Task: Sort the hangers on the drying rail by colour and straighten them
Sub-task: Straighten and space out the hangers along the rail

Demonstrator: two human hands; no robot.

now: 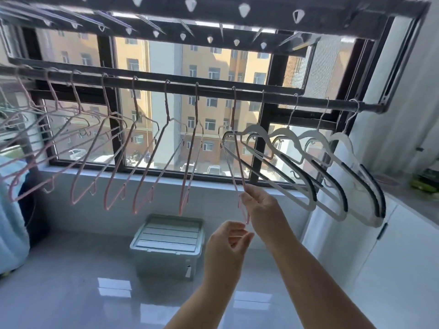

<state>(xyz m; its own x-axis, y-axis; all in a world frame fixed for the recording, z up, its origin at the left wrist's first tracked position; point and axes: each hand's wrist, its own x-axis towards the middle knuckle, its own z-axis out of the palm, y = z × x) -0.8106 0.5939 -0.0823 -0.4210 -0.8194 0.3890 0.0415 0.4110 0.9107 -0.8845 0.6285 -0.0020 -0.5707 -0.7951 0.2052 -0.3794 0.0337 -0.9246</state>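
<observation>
From my remote station I note the drying rail [180,87] running from the upper left of the frame down toward the right edge, with the pink wire hangers [111,160] strung along its left and middle stretch and the white padded hangers [306,176] grouped at the right, so the colours look largely sorted already. The hanger in hand [234,148], pink, hangs at the boundary just left of the white group, its hook on the rail at centre frame. Risk, in my judgement: a pull on its lower end could swing it into the nearest white hanger, whose arm crosses close behind it, or lift its hook off the rail and drop it toward the lidded plastic box [168,243] on the floor at lower centre. The neighbouring pink hangers hang at uneven angles and could tangle if knocked. At lower centre, the left hand [225,243] has its fingers [237,237] loosely curled, pinching the hanger's bottom tip. Just right of it and higher, the right hand [263,210] pinches the wire between thumb and forefinger, remaining fingers relaxed.
</observation>
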